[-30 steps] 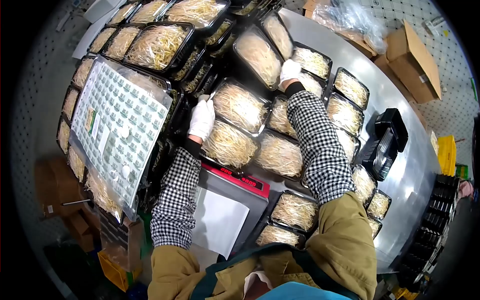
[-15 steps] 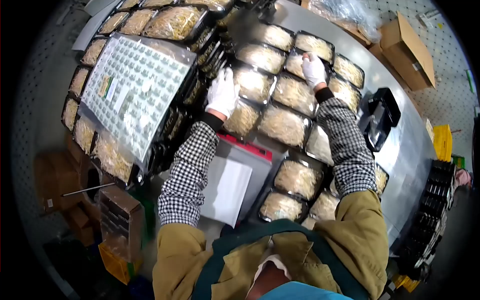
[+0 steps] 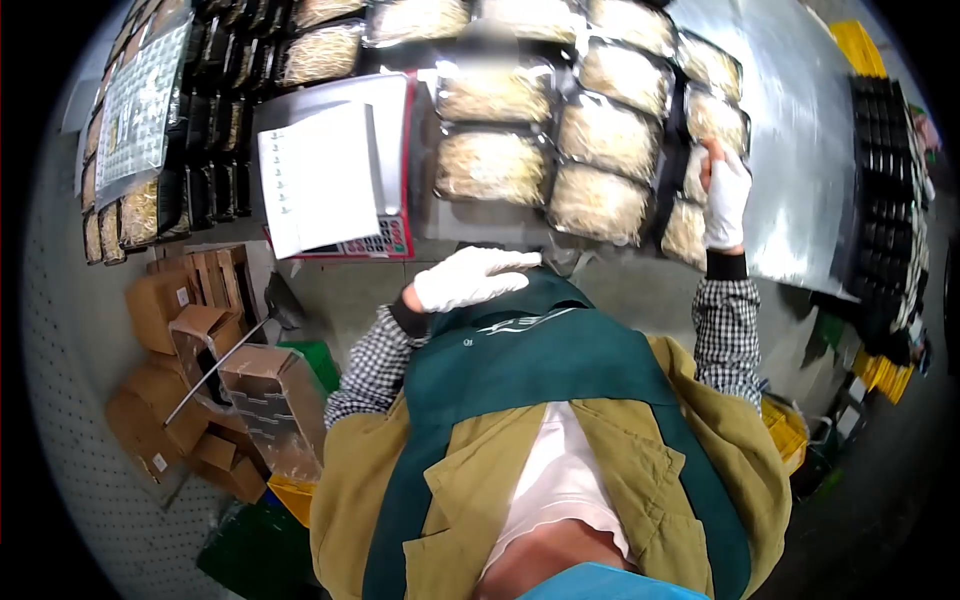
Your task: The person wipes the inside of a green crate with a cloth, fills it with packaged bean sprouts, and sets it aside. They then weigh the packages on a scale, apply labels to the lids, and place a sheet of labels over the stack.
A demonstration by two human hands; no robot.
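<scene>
The wearer's left hand [image 3: 475, 278] hung in front of the green apron [image 3: 540, 350] at the centre of the frame, its fingers nearly straight and held close together, with nothing seen in it. At right of centre, the right hand [image 3: 728, 200] had its fingers bent over a column of sprout trays; whether it gripped one or only touched it could not be told. The nearest tray of that column [image 3: 684, 234] lay near the front edge of the worktop [image 3: 800, 200], beside the right wrist, so a careless pull of the cuff might have nudged it towards the drop. Other sprout trays [image 3: 600, 203] sat close together across the upper middle, where pushing one could have shoved its neighbours askew. Left of them, the white paper [image 3: 320, 180] covered much of a red-edged device [image 3: 393, 238] and reached its front side; a sweep of the left sleeve could have sent it sliding off. Farther into the upper left, the stacked black trays [image 3: 210, 150] stood tall and tightly packed beside a glossy label sheet [image 3: 145, 110], and a knock there might have toppled a stack or let the sheet slip.
</scene>
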